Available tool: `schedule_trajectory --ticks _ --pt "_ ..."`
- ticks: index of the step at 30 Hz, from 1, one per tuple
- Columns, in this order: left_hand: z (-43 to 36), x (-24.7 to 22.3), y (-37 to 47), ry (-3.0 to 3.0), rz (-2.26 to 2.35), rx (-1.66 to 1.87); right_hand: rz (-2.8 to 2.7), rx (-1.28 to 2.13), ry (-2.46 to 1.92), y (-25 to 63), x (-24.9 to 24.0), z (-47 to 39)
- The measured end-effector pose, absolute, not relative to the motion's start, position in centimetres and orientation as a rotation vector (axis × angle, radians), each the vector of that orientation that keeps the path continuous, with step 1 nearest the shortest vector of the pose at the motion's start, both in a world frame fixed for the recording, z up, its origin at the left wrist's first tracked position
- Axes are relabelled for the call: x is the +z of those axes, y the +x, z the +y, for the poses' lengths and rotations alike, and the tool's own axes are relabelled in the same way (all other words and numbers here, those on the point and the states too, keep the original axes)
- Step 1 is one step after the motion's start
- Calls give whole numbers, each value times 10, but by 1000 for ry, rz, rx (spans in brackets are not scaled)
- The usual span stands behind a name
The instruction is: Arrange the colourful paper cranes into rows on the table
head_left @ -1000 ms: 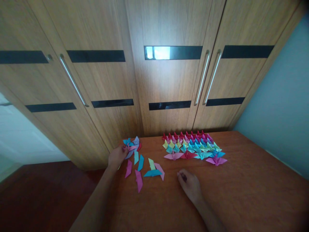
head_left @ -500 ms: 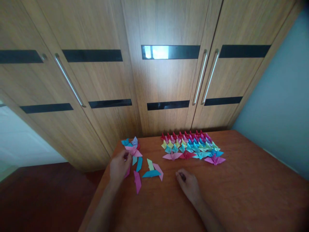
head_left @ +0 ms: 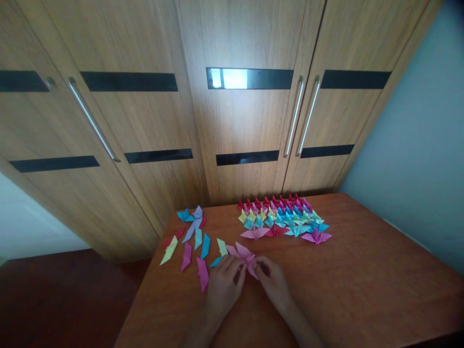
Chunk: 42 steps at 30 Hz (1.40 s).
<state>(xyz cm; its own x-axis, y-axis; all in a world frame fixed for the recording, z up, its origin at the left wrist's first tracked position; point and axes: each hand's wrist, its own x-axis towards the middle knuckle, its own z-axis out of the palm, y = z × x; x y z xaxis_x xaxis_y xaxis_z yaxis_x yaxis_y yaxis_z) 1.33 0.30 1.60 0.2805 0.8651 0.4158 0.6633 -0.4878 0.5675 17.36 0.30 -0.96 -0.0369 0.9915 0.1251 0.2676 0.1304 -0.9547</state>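
The left hand has carried the pink origami crane from the bench's left side to its middle, before the rows of finished cranes. The right hand now pinches it too, so the crane appears ready for two-handed shaping.

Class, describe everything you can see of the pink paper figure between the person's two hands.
The pink paper figure looks folded from paper, with a creased middle and pointed, wing-like flaps. It slants, one flap pointing away and leftward, another back toward the person. The left hand and right hand hold it from either side, partly hiding it. Whether it touches the table is unclear.
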Motion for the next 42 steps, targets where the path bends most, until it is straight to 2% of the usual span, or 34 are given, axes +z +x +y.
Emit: schedule_trajectory --ticks 5,11,17,23,28,35,42 --pt "1 21 7 2197 1210 1001 -1457 892 -1344 179 -18 5" --pt "14 17 -4 1968 1382 1195 -1585 846 -1360 184 -4 3" --pt "15 14 -4 1919 1221 913 -1732 800 -1311 182 13 1" --pt "12 17 -3 1881 1152 789 -1795 838 -1269 181 24 1" --pt "12 17 -4 1649 1038 792 -1669 1103 -1186 181 23 0" --pt "7 11 -6 1188 832 926 -987 1684 -904 180 5 -5" --pt "3 9 -2 739 672 964 -530 1851 -646 175 -5 -6"
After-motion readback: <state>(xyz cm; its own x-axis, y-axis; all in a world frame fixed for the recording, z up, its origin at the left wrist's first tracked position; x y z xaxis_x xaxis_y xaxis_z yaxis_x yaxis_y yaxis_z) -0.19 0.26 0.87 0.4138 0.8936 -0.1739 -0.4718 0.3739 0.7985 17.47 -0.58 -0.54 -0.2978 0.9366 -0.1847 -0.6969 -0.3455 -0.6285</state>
